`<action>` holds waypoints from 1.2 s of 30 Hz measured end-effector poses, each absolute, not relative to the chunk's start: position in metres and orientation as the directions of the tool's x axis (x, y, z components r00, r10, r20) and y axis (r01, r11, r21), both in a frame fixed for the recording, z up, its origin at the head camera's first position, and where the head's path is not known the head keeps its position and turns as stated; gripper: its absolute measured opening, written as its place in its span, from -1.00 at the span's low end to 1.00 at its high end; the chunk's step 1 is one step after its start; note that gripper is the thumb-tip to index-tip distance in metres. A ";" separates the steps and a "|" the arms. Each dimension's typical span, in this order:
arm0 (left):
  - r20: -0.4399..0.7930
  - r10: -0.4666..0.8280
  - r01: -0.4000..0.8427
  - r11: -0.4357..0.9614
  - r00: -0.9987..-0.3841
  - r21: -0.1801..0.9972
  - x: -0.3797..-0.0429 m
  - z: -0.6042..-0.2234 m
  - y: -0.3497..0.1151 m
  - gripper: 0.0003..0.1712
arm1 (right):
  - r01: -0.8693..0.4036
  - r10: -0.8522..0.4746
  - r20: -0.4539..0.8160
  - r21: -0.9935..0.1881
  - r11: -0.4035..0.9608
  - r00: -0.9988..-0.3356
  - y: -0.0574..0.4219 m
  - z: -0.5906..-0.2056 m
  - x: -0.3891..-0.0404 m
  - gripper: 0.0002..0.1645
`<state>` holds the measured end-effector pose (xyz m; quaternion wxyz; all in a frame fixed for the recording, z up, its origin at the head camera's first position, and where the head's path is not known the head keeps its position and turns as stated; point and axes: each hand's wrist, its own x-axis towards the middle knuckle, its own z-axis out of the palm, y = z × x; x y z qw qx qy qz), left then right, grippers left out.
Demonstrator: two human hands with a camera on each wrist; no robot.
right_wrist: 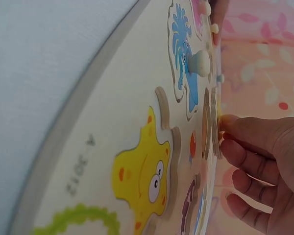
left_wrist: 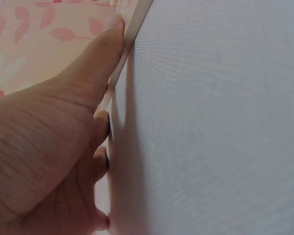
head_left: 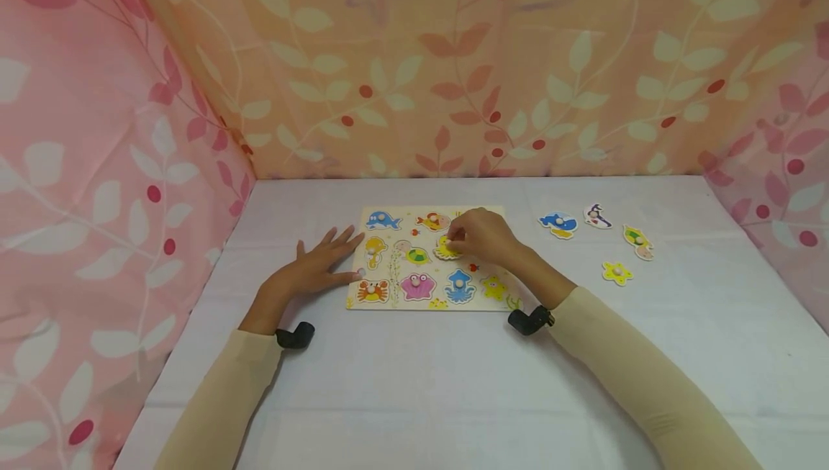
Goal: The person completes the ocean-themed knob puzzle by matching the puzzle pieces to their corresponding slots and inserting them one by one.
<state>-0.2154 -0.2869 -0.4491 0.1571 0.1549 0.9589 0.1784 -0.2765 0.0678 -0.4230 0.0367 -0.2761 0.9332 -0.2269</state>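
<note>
A wooden peg puzzle board [head_left: 479, 304] with sea animal pictures lies on the table. My left hand [head_left: 317, 265] rests at its left edge with fingers spread, the thumb [left_wrist: 95, 58] touching the board's side in the left wrist view. Over the board's upper right part, my right hand [head_left: 486, 236] pinches a yellow puzzle piece [head_left: 444, 250] between thumb and finger, partly covering it. In the right wrist view the piece [right_wrist: 215, 129] shows edge-on, close to the board surface. Knobbed pieces on the board include a crab [head_left: 373, 291], a pink shell [head_left: 417, 286] and a blue squid [head_left: 460, 288].
Right of the board lie loose pieces: a blue whale [head_left: 559, 225], a purple and white piece [head_left: 596, 217], a turtle [head_left: 638, 241] and a yellow star [head_left: 617, 273]. White cloth covers the table [head_left: 401, 383]. Patterned curtains [head_left: 401, 96] stand behind and at both sides.
</note>
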 end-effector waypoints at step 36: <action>-0.252 0.352 0.242 0.892 -0.902 0.382 -0.215 -0.447 -0.286 0.03 | -0.489 -0.546 -0.069 -0.362 0.794 -0.835 0.058 -0.421 -0.286 -0.87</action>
